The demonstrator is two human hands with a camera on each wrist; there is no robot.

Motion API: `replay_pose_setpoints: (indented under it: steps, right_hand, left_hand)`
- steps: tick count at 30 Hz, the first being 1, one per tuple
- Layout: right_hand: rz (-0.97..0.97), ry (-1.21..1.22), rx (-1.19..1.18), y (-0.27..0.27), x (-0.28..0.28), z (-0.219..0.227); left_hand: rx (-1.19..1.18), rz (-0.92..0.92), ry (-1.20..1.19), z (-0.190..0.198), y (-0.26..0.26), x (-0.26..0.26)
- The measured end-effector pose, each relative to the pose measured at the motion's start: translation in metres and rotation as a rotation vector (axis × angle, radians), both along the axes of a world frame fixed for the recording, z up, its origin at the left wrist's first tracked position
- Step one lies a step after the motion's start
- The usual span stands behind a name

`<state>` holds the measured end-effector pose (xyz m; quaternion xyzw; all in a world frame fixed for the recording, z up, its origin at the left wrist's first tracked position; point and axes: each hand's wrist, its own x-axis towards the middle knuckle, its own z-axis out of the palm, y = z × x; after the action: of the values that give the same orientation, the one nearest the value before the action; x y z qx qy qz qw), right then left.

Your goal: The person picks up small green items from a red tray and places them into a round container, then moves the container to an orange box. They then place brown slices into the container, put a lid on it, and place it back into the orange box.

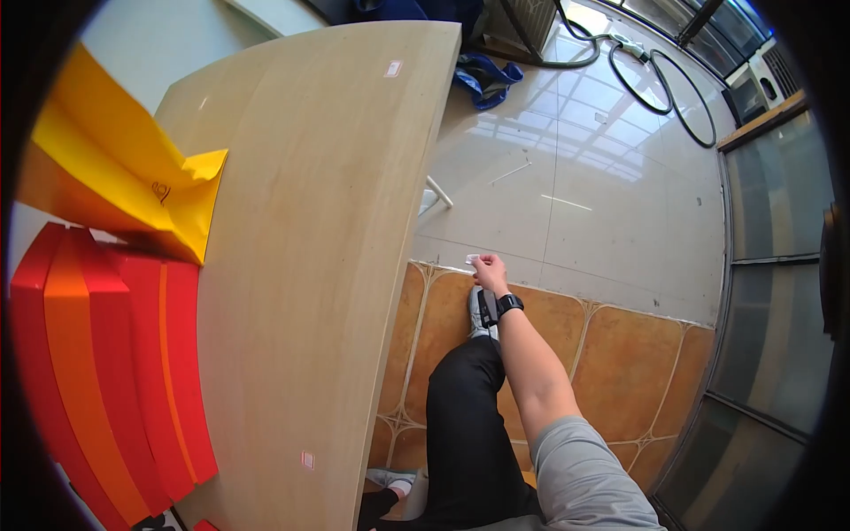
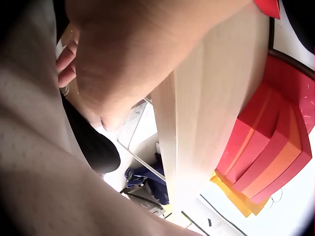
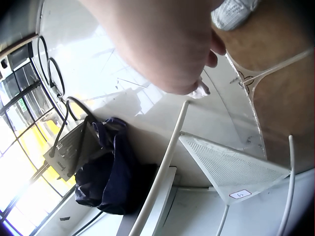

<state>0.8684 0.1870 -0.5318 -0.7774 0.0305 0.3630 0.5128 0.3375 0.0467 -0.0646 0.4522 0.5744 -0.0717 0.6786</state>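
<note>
My right hand (image 1: 490,271) is stretched out low over the floor beside the table, pinching a small crumpled white scrap (image 1: 472,259) between thumb and fingers. In the right wrist view the same scrap (image 3: 199,90) pokes out past the hand (image 3: 162,54), whose fingers are partly hidden. The scrap could be tissue or wrapper; I cannot tell which. My left hand (image 2: 118,64) shows only in the left wrist view, below the tabletop's edge, its fingers (image 2: 68,61) loosely bent with nothing visible in them.
The wooden table (image 1: 301,221) carries a yellow paper bag (image 1: 133,168) and red-and-orange boxes (image 1: 106,354). Under it stands a white mesh rack (image 3: 231,169). A dark blue bag (image 3: 110,167) and a looped black cable (image 1: 660,97) lie farther off. My shoe (image 1: 478,310) is beneath the right hand.
</note>
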Motion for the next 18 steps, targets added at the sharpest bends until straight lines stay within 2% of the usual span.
replay_pose_setpoints:
  steps: [1,2,4,6,8,9,10,11,12,13,14,15,17,18]
  right_hand:
    - [0.01,-0.002,-0.014,-0.013,-0.003,-0.001]
    - [0.026,-0.001,-0.029,-0.03,-0.004,-0.009]
    - [0.005,-0.125,-0.045,-0.072,-0.019,0.003]
    - [0.066,-0.19,-0.145,-0.112,-0.037,0.033]
    - [0.115,-0.239,-0.117,-0.151,-0.063,0.066]
    - [0.255,-0.234,-0.179,-0.169,-0.074,0.092]
    - [0.401,-0.269,-0.209,-0.186,-0.09,0.116]
    - [0.723,-0.152,-0.251,-0.22,-0.115,0.149]
    - [0.867,-0.077,-0.278,-0.235,-0.133,0.177]
    - [1.124,-0.009,-0.349,-0.259,-0.138,0.184]
    - [1.332,-0.053,-0.385,-0.271,-0.154,0.211]
    - [1.536,-0.106,-0.421,-0.28,-0.17,0.239]
    - [1.968,-0.19,-0.312,-0.314,-0.184,0.248]
    - [1.989,-0.208,-0.32,-0.33,-0.191,0.255]
  left_hand:
    - [-0.062,0.069,0.061,-0.007,-0.006,-0.007]
    - [0.01,0.071,0.031,-0.015,-0.017,-0.019]
    - [0.071,0.003,-0.004,-0.02,-0.026,-0.034]
    - [0.065,0.122,-0.009,-0.008,-0.036,-0.034]
    - [0.112,0.413,0.062,-0.008,-0.054,-0.045]
    - [0.118,0.46,0.065,-0.016,-0.065,-0.06]
    - [0.147,0.362,0.158,-0.024,-0.08,-0.083]
    - [0.168,0.29,0.252,-0.028,-0.114,-0.12]
    - [0.168,0.323,0.25,-0.042,-0.137,-0.148]
    - [0.197,0.403,0.343,-0.058,-0.166,-0.179]
    - [0.231,0.483,0.432,-0.072,-0.193,-0.207]
    - [0.242,0.512,0.419,-0.086,-0.219,-0.232]
    - [0.523,0.272,0.737,-0.108,-0.267,-0.27]
    - [0.439,0.139,0.802,-0.101,-0.285,-0.28]
